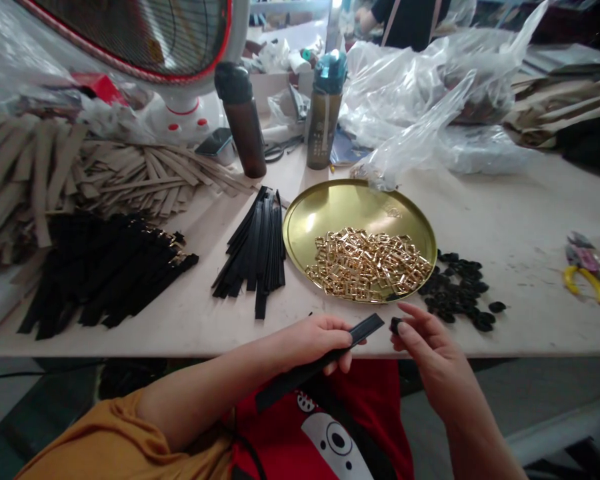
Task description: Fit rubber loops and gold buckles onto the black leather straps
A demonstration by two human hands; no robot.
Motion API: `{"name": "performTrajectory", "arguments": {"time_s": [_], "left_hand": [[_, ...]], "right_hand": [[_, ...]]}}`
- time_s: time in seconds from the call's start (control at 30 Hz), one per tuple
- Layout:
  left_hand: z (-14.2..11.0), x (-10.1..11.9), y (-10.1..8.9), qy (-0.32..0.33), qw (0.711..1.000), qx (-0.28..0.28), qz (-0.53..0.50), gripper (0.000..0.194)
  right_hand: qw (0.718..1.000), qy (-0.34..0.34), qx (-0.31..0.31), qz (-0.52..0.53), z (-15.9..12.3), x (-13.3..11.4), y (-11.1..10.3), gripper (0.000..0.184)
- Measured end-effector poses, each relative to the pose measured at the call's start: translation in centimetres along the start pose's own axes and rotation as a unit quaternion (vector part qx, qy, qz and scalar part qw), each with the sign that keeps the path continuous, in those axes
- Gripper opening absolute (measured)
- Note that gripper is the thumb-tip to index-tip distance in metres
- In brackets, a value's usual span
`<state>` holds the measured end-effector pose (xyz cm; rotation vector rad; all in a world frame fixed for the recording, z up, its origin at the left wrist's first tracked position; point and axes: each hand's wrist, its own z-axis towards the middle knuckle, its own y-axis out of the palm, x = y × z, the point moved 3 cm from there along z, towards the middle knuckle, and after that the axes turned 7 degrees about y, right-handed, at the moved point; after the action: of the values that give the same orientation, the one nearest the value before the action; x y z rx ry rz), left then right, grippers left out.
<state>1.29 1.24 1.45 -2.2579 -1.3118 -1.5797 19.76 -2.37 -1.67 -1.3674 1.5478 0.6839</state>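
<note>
My left hand is closed around a flat black strap, whose free end points right, above my lap at the table edge. Just right of that end, my right hand pinches a small black loop between thumb and fingers; strap and loop are apart. Similar small black loops lie scattered on the table beyond my right hand. A round gold tray holds a heap of gold buckles. To its left, more black straps lie fanned out.
Black straps with gold buckles are piled at left, before a heap of beige strips. Two bottles, a fan and plastic bags stand behind. Yellow-handled pliers lie at right.
</note>
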Motion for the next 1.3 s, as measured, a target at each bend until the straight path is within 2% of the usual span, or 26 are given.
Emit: {"name": "performTrajectory", "arguments": {"time_s": [0.1, 0.2, 0.5, 0.7, 0.93, 1.0, 1.07, 1.17, 1.23, 1.3], "left_hand": [[-0.4, 0.1, 0.0, 0.0, 1.0, 0.0, 0.013, 0.021], [-0.9, 0.0, -0.1, 0.009, 1.0, 0.002, 0.024, 0.017], [-2.2, -0.3, 0.4, 0.027, 0.998, -0.003, 0.055, 0.015], [-2.8, -0.5, 1.0, 0.035, 0.997, -0.015, 0.066, 0.015], [-3.1, -1.2, 1.4, 0.032, 0.998, -0.018, 0.058, 0.019], [-3.2, -1.3, 1.5, 0.034, 0.997, -0.022, 0.059, 0.02], [-3.2, -1.3, 1.5, 0.034, 0.997, -0.024, 0.063, 0.02], [-3.3, -1.3, 1.5, 0.032, 0.997, -0.016, 0.067, 0.018], [-3.2, -1.4, 1.5, 0.027, 0.998, -0.008, 0.064, 0.018], [-3.1, -1.5, 1.4, 0.025, 0.998, -0.003, 0.061, 0.017]], "right_hand": [[0.975, 0.089, -0.073, 0.189, -0.8, 0.8, 1.8, 0.04], [0.949, 0.112, -0.089, 0.282, -1.1, 1.0, 2.7, 0.033], [0.959, 0.092, -0.069, 0.259, -2.2, 0.9, 2.6, 0.023], [0.95, 0.089, -0.033, 0.296, -2.8, 1.3, 2.8, 0.023], [0.94, 0.106, -0.077, 0.316, -4.0, 1.4, 4.1, 0.019], [0.937, 0.107, -0.075, 0.323, -4.2, 1.4, 4.0, 0.027], [0.94, 0.105, -0.08, 0.316, -4.4, 1.5, 3.9, 0.038], [0.957, 0.08, -0.075, 0.267, -3.9, 1.6, 3.4, 0.041], [0.983, 0.023, -0.026, 0.179, -2.9, 1.7, 2.6, 0.038], [0.996, -0.063, 0.061, 0.019, -1.5, 1.4, 1.6, 0.032]]}}
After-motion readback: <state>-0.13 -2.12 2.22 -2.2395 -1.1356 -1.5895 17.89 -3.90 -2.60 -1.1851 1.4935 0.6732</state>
